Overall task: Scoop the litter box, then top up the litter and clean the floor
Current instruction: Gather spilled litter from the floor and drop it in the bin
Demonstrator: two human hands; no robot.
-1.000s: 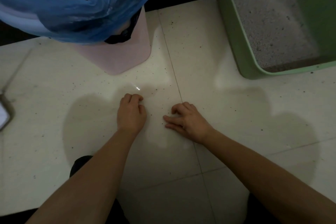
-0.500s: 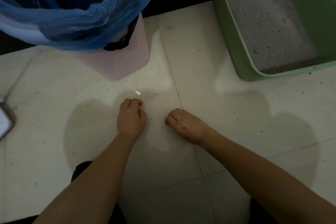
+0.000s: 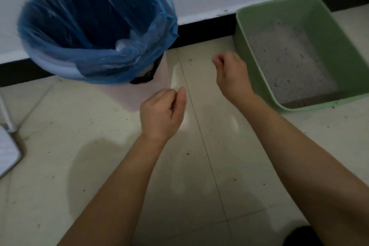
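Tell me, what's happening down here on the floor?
A person leans over a tiled floor next to a green litter box holding grey litter. Both hands are raised off the tiles with fingers curled: the left hand by a pink bin lined with a blue bag, the right hand beside the box. Whether they pinch any grains is too small to tell. Dark specks dot the floor.
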